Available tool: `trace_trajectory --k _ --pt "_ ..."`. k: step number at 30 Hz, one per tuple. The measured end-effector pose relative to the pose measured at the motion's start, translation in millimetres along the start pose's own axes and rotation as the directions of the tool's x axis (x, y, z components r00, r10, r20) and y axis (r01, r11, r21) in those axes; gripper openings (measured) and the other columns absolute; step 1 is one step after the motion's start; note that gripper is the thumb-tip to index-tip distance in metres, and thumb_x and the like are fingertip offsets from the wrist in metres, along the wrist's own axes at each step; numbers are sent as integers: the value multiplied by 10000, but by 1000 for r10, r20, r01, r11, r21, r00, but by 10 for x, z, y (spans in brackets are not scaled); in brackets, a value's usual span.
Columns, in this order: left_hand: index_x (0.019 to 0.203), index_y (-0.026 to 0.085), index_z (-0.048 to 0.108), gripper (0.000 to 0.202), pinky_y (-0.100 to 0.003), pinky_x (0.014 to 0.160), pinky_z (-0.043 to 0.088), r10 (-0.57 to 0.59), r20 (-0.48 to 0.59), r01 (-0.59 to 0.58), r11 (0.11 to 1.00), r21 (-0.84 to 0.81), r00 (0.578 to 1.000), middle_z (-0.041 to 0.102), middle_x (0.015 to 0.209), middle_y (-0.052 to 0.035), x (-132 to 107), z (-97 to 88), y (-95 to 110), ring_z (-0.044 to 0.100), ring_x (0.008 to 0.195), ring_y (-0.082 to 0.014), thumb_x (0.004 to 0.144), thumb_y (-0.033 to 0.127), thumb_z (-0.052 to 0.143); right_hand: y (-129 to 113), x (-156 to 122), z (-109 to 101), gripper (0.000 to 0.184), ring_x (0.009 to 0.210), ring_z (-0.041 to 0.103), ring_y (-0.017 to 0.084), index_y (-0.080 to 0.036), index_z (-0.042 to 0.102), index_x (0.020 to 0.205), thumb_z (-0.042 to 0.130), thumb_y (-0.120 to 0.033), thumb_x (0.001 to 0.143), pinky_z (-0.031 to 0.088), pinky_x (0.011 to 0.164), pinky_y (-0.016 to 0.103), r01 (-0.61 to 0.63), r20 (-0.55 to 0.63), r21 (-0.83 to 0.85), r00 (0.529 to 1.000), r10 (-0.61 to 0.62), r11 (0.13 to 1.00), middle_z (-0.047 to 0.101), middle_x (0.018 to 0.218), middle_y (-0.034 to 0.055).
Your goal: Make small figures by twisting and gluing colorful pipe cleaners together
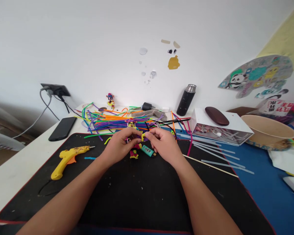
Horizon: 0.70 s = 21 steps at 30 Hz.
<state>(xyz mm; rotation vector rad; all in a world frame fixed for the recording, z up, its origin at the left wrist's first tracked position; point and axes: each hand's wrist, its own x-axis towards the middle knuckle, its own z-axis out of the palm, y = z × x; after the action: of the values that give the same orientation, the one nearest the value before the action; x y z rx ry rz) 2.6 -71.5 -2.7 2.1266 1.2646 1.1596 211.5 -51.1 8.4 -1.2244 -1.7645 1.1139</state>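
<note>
Above the black mat, my left hand (120, 142) and my right hand (165, 142) meet with their fingers pinched. A small bent yellow pipe cleaner (143, 137) spans the gap between their fingertips, held from both sides. Just behind and below the left fingers are a small colourful figure (131, 123) and a magenta-and-yellow figure part (134, 154); my fingers cover whatever lies between them. Close to the right fingers lies a teal lighter (148, 150) with a printed pattern. A short curved yellow-green pipe cleaner (107, 140) rests left of my left hand.
A yellow hot glue gun (70, 158) lies on the mat's left, near a black phone (62, 129). Bundled pipe cleaners (112, 125) stretch along the back. At right are clear glue sticks (218, 153), a wooden stick (210, 165), a white box (225, 127) and a black flask (186, 100).
</note>
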Motion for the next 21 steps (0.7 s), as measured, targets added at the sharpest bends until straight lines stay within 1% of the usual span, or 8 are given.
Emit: trace_trajectory --k 2,4,7,9,11,14,17,21 --pt "1147 221 710 216 -317 800 562 8 -4 -8 1000 22 1000 770 1016 -53 -7 3 -3 703 859 -199 966 333 669 6 -1 3 305 472 518 120 -202 683 884 602 -483 971 377 486 244 -4 -11 -14 1000 3 1000 598 586 -32" --pt "1231 233 676 291 -346 878 561 58 -23 -57 996 67 998 757 1121 -71 -12 -1 1 703 968 -220 972 367 682 8 -4 3 316 467 520 124 -205 678 872 591 -490 977 380 488 247 -9 -23 -34 1000 8 999 596 572 -31" --pt "1198 230 659 306 -397 991 520 213 -69 -196 961 196 975 722 1179 -96 -13 -6 6 660 1114 -258 953 401 724 2 -7 10 323 480 530 133 -207 676 849 588 -491 976 382 496 252 -2 -51 -60 999 -1 998 593 567 -25" --pt "1128 215 653 280 -399 971 513 307 -69 -274 916 294 949 708 1124 -101 -11 -2 -2 645 1088 -262 940 402 743 -6 -8 24 316 486 534 138 -207 678 841 591 -481 971 382 498 255 7 -65 -71 998 -12 997 594 567 -20" --pt "1079 203 639 255 -385 910 518 358 -39 -319 872 370 933 697 1061 -98 -9 9 -16 640 1009 -253 941 391 743 -13 -11 47 309 487 534 142 -208 681 840 592 -474 969 381 496 256 11 -67 -80 998 -17 997 595 563 -17" --pt "1061 191 624 239 -385 865 511 389 20 -357 821 445 921 696 999 -92 -7 26 -30 634 937 -249 952 378 728 -13 -21 92 305 481 536 145 -211 673 826 585 -463 975 389 492 257 11 -49 -85 999 -15 996 593 552 -16" --pt "1033 186 618 150 -370 816 497 406 48 -378 792 480 913 704 932 -75 -7 37 -30 631 872 -236 984 315 680 -4 -33 131 280 471 551 145 -217 664 841 573 -440 985 412 489 258 4 -13 -63 1000 -5 998 606 566 -21" --pt "1020 188 635 50 -364 819 485 413 78 -389 757 525 908 729 952 -78 -9 38 -41 635 886 -232 1007 234 617 13 -35 146 259 447 552 133 -217 657 868 563 -421 999 424 472 246 -9 22 -19 1000 9 1000 614 590 -31"
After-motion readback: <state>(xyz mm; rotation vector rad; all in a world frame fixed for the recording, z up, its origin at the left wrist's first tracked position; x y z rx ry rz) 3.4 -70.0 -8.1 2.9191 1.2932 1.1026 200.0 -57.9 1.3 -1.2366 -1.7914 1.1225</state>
